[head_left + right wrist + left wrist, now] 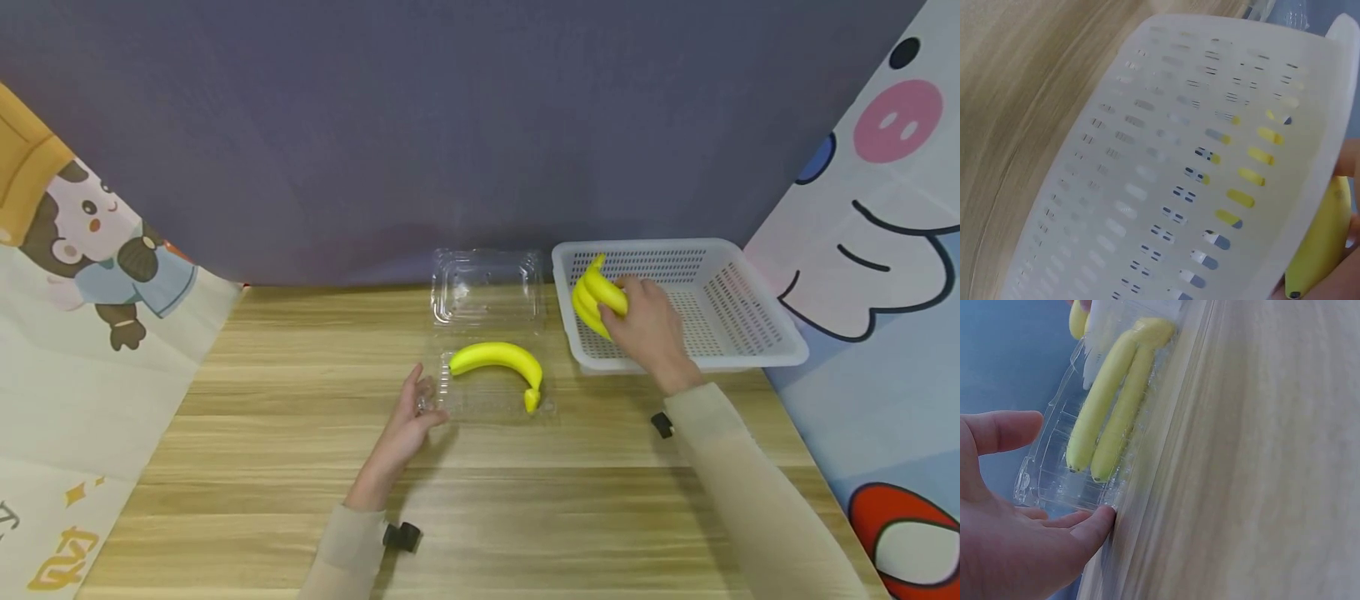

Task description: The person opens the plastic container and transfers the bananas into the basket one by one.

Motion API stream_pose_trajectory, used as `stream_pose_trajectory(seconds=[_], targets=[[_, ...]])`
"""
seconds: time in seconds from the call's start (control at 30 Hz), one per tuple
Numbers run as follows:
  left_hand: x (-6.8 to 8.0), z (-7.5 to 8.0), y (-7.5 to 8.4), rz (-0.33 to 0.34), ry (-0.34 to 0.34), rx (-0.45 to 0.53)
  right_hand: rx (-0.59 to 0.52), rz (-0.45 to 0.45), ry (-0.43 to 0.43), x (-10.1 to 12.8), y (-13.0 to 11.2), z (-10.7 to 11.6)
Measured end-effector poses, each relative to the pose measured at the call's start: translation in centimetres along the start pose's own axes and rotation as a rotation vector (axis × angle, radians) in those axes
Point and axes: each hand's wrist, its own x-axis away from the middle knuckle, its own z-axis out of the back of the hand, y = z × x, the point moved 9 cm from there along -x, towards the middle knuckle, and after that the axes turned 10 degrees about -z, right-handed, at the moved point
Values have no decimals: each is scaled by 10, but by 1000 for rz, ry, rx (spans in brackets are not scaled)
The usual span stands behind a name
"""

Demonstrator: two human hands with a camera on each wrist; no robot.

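A clear plastic clamshell box (487, 400) lies open on the wooden table, its lid (486, 287) tilted back. A yellow banana bunch (498, 360) rests in its tray, seen as two bananas (1107, 406) in the left wrist view. My left hand (411, 417) touches the tray's left edge with straight fingers (1094, 528). My right hand (648, 329) grips a second banana bunch (596, 296) at the left end of a white perforated basket (738, 321). The right wrist view shows the basket wall (1179, 162) and a banana (1322, 250) behind it.
A grey backdrop stands behind the table. Cartoon-printed cloths hang at the left (82, 275) and right (877, 250). Bare wooden tabletop (525, 517) stretches toward me in front of the box.
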Motion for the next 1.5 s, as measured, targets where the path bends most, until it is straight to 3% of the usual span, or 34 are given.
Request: stream_pose_trajectory(seconds=[0.3, 0.67, 1.2, 1.5], targets=[[0, 0, 0, 3, 2, -3, 45, -19, -59, -9, 2, -4], [1, 1, 0, 7, 6, -1, 146, -12, -196, -16, -2, -20], [2, 1, 1, 9, 4, -8, 171, -1, -303, -21, 4, -42], [1, 0, -2, 13, -1, -8, 199, -48, -381, -23, 16, -50]])
